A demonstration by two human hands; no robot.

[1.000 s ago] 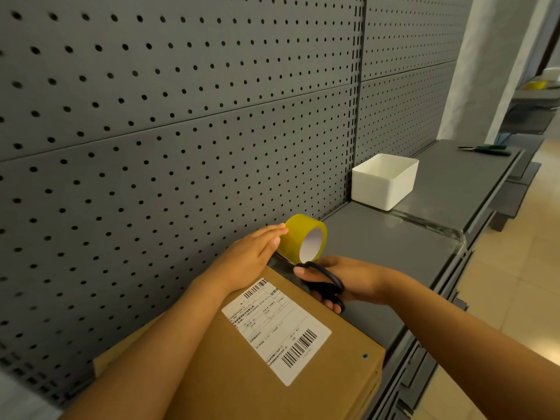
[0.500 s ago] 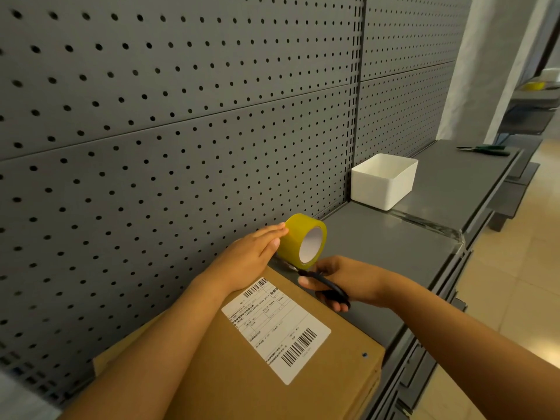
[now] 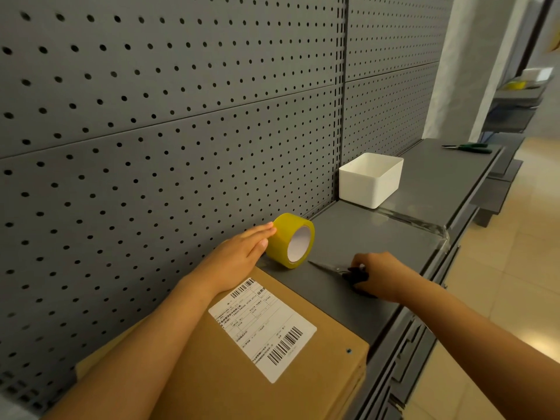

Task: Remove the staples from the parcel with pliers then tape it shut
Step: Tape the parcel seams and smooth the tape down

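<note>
One parcel (image 3: 266, 353) lies flat on the grey shelf (image 3: 372, 237), nearest me, label up; it looks stiff cardboard, light enough, best steadied by its edges. Just beyond the parcel stands one roll of yellow tape (image 3: 289, 240) on its edge, slick and free to roll, so I would grip it through the core. My left hand (image 3: 242, 253) lies open, fingers flat against the roll. My right hand (image 3: 383, 275), right of the parcel, grasps one pair of scissors (image 3: 342, 270) lying on the shelf. One pair of pliers (image 3: 468, 147) lies far beyond the parcel
</note>
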